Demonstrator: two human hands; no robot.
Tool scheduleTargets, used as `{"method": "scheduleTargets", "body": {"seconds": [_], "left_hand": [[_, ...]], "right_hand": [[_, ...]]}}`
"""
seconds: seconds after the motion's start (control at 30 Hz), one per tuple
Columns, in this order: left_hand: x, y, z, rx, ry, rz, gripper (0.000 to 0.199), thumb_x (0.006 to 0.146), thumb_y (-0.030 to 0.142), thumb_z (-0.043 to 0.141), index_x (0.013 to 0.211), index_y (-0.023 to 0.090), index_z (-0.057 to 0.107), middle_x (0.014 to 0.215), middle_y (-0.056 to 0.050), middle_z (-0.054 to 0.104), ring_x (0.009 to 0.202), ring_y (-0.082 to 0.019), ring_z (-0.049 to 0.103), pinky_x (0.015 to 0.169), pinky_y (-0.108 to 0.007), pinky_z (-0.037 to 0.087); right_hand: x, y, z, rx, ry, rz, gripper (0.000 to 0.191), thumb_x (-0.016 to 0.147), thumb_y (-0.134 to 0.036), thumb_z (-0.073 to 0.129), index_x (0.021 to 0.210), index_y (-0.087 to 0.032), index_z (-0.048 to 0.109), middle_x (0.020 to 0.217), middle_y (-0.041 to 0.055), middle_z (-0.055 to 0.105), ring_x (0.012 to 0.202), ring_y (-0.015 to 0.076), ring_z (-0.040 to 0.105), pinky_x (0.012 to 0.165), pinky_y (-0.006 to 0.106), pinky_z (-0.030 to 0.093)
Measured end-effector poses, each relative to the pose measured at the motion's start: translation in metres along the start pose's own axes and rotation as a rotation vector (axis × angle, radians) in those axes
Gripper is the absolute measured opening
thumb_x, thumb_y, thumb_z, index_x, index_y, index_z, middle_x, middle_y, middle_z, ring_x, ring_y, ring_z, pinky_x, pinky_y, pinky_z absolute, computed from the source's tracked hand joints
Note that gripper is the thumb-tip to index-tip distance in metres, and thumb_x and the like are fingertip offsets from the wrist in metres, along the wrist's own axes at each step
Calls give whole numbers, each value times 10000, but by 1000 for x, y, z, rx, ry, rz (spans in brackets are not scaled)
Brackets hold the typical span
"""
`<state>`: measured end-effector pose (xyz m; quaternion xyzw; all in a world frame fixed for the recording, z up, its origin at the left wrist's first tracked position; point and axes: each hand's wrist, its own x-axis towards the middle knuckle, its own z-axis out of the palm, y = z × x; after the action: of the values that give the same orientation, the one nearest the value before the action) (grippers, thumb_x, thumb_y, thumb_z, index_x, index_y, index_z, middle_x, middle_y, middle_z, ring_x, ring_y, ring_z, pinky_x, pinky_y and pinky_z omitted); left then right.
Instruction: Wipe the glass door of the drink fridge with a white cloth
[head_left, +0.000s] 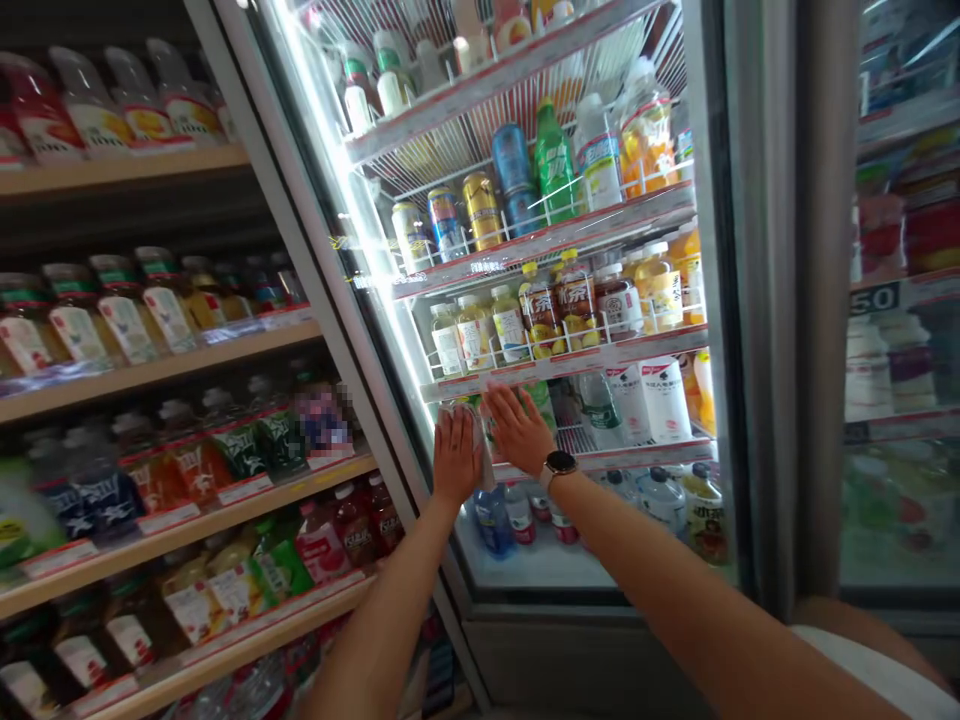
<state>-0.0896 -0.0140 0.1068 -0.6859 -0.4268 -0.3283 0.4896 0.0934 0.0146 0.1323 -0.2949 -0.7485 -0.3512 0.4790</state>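
My left hand (pixel 456 455) is pressed against the glass door (pixel 525 590) of a lit drinks fridge, a thin pale cloth (pixel 487 468) under its straight fingers. The cloth shows at the fingertips and along the hand's right side. Close beside it, my right hand (pixel 519 428) lies with its fingers stretched out and slightly apart, palm toward the glass; a dark round watch (pixel 560 463) is on that wrist. Behind the hands, a green-labelled bottle (pixel 598 408) and white cartons (pixel 664 400) stand on a fridge shelf.
Open shelves of bottled drinks (pixel 124 310) line the left side. The fridge's metal frame (pixel 330 250) runs between them and the glass. Inside are cans (pixel 482 212) and iced tea bottles (pixel 576 305). At right, a thick grey vertical frame (pixel 814 300) borders another glass-fronted section.
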Motion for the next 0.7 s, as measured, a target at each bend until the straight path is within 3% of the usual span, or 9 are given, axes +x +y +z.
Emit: {"method": "scheduleTargets", "body": {"seconds": [0.1,0.17,0.37,0.47,0.57,0.7], "left_hand": [[-14,8,3,35,22,-20,711,969,273,428,1554,105,60,1592,-194,224,1496,-304,48,1199,-547,256],[-6,9,4,31,34,-36,701,975,280,419,1554,106,64,1592,-191,226,1497,-298,41,1202,-542,247],[77,2,-8,-102,6,-118,633,994,291,334,1558,129,98,1620,-156,155,1499,-286,-10,1225,-559,109],[97,-3,-10,-159,-29,-135,611,992,323,322,1548,117,176,1624,-141,158,1503,-276,-14,1231,-541,66],[77,-2,-6,-167,-67,-128,610,987,345,328,1536,100,222,1615,-154,192,1504,-280,10,1230,-542,83],[15,9,6,-139,-66,-90,632,977,324,383,1538,95,202,1597,-179,230,1501,-294,29,1216,-550,175]], "right_hand": [[-10,-6,6,-34,28,16,579,962,-249,419,1511,-83,334,1573,138,331,1473,249,281,1219,466,156],[-12,-8,9,-51,37,24,582,961,-251,421,1513,-89,334,1570,139,336,1470,251,288,1215,468,173],[-13,-5,7,-4,-4,19,594,967,-255,400,1523,-68,302,1568,156,336,1473,261,283,1205,485,216],[-14,-4,5,24,-34,28,610,960,-227,389,1536,-69,265,1573,156,323,1480,262,265,1215,493,179],[-15,-3,4,31,-51,34,621,959,-224,389,1545,-81,241,1581,149,308,1484,259,255,1224,493,137],[-15,-3,4,31,-64,41,606,976,-261,375,1543,-85,253,1594,137,282,1494,251,227,1229,473,126]]}}
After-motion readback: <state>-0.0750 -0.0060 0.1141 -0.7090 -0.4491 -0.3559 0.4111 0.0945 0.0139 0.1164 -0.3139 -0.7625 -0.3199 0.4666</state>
